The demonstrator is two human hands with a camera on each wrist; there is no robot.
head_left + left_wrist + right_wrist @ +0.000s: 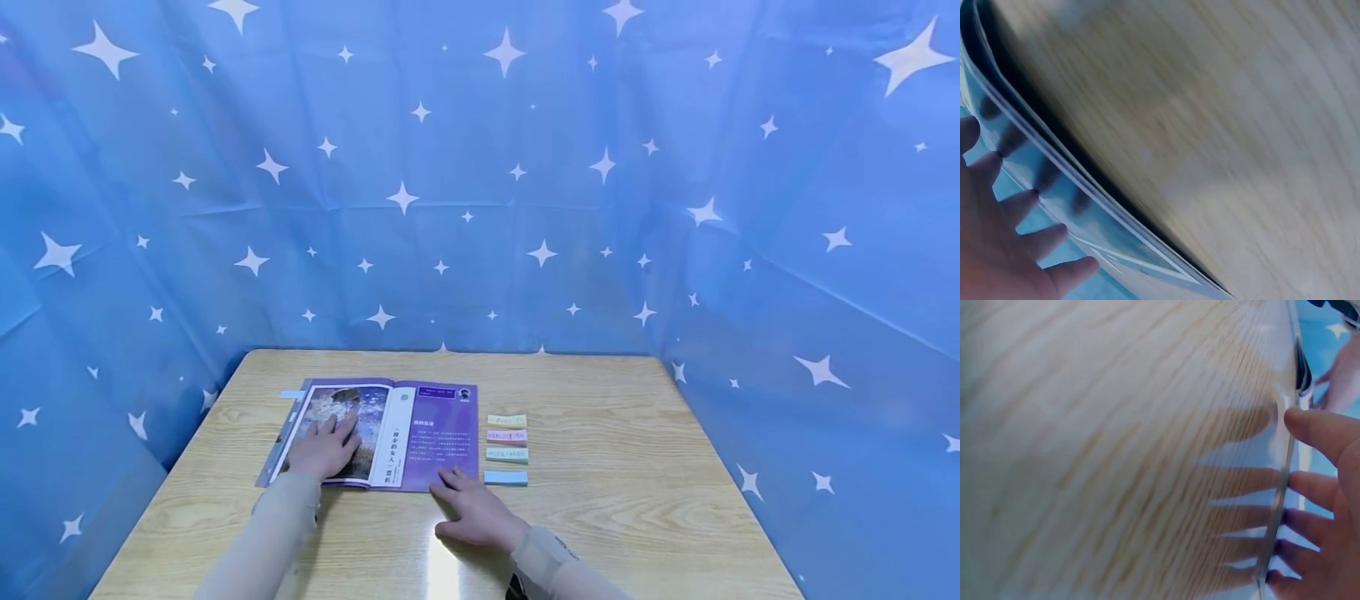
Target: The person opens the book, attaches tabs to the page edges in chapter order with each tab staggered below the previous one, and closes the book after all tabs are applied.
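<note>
An open magazine [465, 417] lies on the table, with a painting on its left page and purple printed text on its right page. On the painting rests my left hand [324, 448], palm down with spread fingers; in the left wrist view this hand [997, 237] shows its fingers extended over the glossy page. My right hand [480, 510] is at the magazine's lower right corner, fingertips touching the page's bottom edge. Its fingers look straight and apart in the right wrist view, where the hand [1329, 531] holds nothing.
Right of the magazine, several paper strips lie stacked in a column: yellow [507, 421], pink [507, 436], pale green [507, 455] and blue [506, 477]. A light blue tab [291, 394] sticks out at the magazine's upper left. Star-patterned blue curtains [480, 292] surround the wooden table [637, 517].
</note>
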